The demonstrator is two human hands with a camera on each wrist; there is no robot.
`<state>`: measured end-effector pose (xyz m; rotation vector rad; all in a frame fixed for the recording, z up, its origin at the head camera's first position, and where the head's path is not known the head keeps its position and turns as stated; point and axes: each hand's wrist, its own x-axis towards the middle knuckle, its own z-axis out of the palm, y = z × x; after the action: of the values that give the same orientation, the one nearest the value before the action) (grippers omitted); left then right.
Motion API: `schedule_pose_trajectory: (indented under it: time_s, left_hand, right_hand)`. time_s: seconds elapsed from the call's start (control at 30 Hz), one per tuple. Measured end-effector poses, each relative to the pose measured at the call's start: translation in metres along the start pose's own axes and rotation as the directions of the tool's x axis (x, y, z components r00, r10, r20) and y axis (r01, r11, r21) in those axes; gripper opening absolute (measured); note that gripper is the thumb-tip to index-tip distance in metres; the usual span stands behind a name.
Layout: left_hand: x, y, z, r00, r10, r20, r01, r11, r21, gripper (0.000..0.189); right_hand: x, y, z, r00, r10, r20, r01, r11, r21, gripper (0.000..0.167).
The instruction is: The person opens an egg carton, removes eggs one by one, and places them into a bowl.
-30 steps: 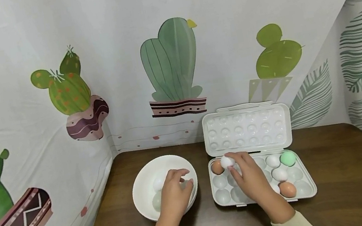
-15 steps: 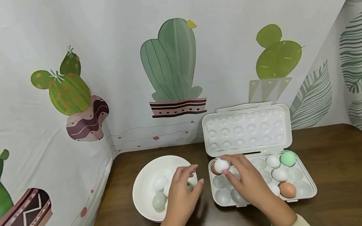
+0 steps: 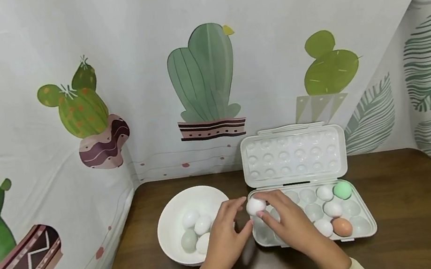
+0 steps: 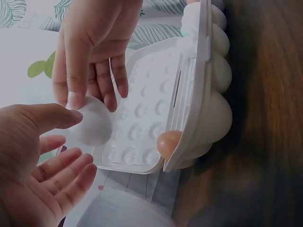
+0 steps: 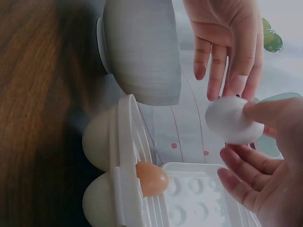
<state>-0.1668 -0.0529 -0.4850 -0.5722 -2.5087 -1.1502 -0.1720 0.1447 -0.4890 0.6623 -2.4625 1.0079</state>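
Note:
My right hand (image 3: 268,209) pinches a white egg (image 3: 255,206) in its fingertips, in the air between the white bowl (image 3: 170,208) and the open egg tray (image 3: 364,216). My left hand (image 3: 236,219) is open beside it, palm up in the left wrist view, with its thumb (image 4: 57,116) against the white egg (image 4: 92,122). In the right wrist view the left hand's straight fingers (image 5: 218,61) hang just above the egg (image 5: 232,120). The bowl holds several eggs, white ones and a grey-green one (image 3: 189,240). The tray carries a green egg (image 3: 342,189), white eggs and a brown egg (image 3: 342,226).
The tray's lid (image 3: 293,152) stands open against the cactus-print backdrop. Another brown egg (image 4: 168,144) sits in the tray's near-left corner, hidden by my hands in the head view. The brown wooden table (image 3: 418,219) runs out to the right of the tray.
My right hand has carried the white egg left from above the tray's back row to the gap beside the bowl. My left hand came out of the bowl and moved right to meet it.

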Motion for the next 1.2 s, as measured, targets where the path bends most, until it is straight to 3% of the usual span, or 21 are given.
schedule_pose_trajectory:
  time_s: [0.27, 0.53, 0.97, 1.2]
  left_hand:
    - [-0.0014, 0.0036, 0.0016, 1.000, -0.004, 0.012, 0.003, 1.000, 0.004, 0.052]
    - [-0.0007, 0.0030, 0.0012, 1.000, 0.020, 0.006, -0.020, 0.999, 0.039, 0.050]
    - [-0.0009, 0.0023, -0.0022, 1.000, -0.003, 0.012, 0.002, 0.998, 0.066, 0.047]
    - [-0.0001, 0.0002, -0.0050, 0.999, -0.032, 0.022, 0.032, 0.999, 0.021, 0.048]
  right_hand:
    - [-0.0022, -0.0007, 0.0040, 0.996, -0.087, 0.019, 0.086, 0.996, 0.022, 0.045]
    - [-0.0024, -0.0040, 0.0044, 0.995, -0.093, 0.024, 0.093, 0.995, 0.031, 0.045]
    - [-0.0025, -0.0058, 0.0075, 0.994, -0.096, 0.049, 0.092, 0.993, 0.075, 0.045]
    - [-0.0009, -0.0054, 0.0062, 0.994, -0.089, 0.061, 0.082, 0.991, 0.102, 0.048]
